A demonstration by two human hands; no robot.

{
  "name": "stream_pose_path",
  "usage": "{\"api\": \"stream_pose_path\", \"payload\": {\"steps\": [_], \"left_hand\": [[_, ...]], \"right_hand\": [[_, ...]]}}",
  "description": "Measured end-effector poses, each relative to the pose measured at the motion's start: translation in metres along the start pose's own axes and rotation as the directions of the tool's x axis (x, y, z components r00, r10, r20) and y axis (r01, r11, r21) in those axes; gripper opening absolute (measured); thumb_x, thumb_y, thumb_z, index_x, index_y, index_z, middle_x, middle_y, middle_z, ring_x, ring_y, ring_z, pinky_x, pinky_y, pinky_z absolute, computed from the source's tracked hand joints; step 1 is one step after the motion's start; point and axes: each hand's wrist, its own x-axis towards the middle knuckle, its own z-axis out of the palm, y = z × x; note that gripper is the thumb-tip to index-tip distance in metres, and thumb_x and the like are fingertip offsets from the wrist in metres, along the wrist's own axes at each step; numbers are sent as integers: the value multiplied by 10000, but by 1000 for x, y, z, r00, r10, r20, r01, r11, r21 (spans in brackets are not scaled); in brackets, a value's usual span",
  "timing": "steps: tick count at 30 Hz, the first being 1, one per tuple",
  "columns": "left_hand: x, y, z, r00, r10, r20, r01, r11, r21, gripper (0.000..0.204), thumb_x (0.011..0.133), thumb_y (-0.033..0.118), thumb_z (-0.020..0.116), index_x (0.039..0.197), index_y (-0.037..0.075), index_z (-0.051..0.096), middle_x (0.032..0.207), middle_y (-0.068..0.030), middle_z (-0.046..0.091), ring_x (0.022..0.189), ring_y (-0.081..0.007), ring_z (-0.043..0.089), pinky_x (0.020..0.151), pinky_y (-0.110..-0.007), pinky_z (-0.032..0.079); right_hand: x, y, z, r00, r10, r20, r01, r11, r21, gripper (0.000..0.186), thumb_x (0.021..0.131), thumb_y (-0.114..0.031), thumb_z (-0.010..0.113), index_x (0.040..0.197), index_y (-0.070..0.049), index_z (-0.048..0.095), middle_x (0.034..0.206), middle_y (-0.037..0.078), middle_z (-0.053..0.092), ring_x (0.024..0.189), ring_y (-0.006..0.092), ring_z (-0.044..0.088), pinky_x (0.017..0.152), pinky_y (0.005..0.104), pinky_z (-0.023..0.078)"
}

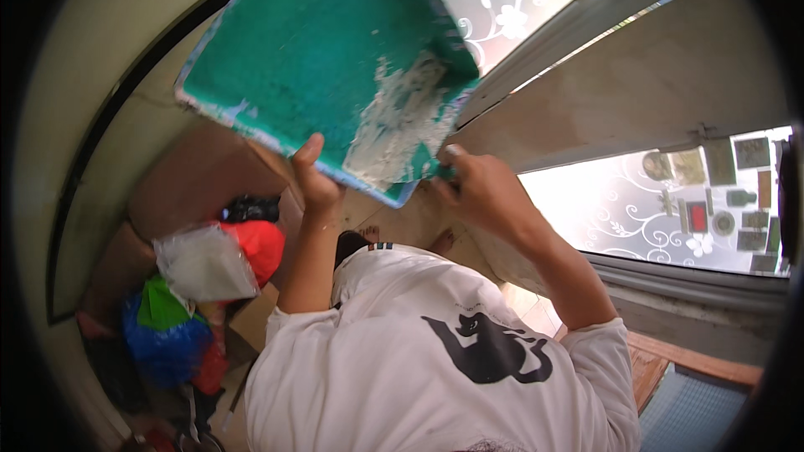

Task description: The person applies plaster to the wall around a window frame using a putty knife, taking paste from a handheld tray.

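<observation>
A green tray (276,50) with low, paint-smeared walls is raised and tilted in front of me. White paste (394,130) is smeared thickly over its right part, toward the near corner. My left hand (318,180) grips the near wall, thumb over the rim and the other fingers hidden beneath. At the near right corner, my right hand (486,197) is closed around a small green tool (442,172), seen only in part. The tool's end lies close to the paste; whether it touches the tray there is hard to tell.
Lower left, several plastic bags lie piled up: a clear one (205,264), a red one (261,247) and a blue one (163,335). A brown box (201,176) stands behind them. Frosted, flower-patterned windows (645,201) line the right wall. A wooden frame (712,360) is at lower right.
</observation>
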Motion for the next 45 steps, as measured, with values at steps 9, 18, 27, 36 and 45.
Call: {"api": "stream_pose_path", "payload": {"steps": [9, 18, 27, 36, 45], "left_hand": [[2, 3, 6, 999, -32, 1, 32, 999, -7, 553, 825, 295, 556, 1306, 30, 492, 1252, -111, 551, 1149, -267, 545, 978, -414, 439], [8, 8, 8, 993, -33, -114, 33, 999, -7, 574, 813, 295, 573, 1306, 13, 486, 1248, -127, 549, 1135, -293, 539, 989, -432, 425], [-9, 34, 16, 998, -53, 22, 54, 997, -60, 746, 765, 427, 661, 1322, -26, 458, 1305, -187, 515, 1173, -346, 525, 1020, -483, 419], [-43, 60, 29, 154, 509, 847, -839, -385, 384, 1034, 577, 383, 969, 1324, -6, 370, 1201, -166, 475, 1039, -319, 593, 865, -444, 530], [-115, 81, 93, 331, 681, 653, -925, 371, 82, 826, 793, 394, 788, 1439, 149, 334, 1461, -109, 395, 1081, -281, 596, 868, -452, 547]], "right_hand": [[-5, 2, -10, 997, 2, -72, 5, 995, 100, 259, 861, -169, 684, 1053, 1, 646, 813, 202, 686, 740, 338, 688, 685, 397, 529], [-20, -5, -10, 972, 53, -230, -56, 998, -7, 224, 855, -193, 690, 1027, -55, 651, 822, 165, 658, 752, 347, 657, 690, 429, 515], [-47, -6, -5, 923, 102, -372, 13, 956, 294, 269, 853, -207, 670, 1065, -42, 669, 876, 150, 635, 827, 333, 635, 738, 420, 510], [-132, -7, -19, 682, 241, -690, 281, 786, 551, 221, 836, -191, 708, 948, -3, 679, 835, 145, 643, 695, 267, 608, 647, 372, 498], [-300, -50, -101, 558, 237, -795, 157, 911, 381, 272, 827, -245, 685, 826, 27, 669, 714, 158, 655, 672, 277, 665, 658, 363, 533]]}}
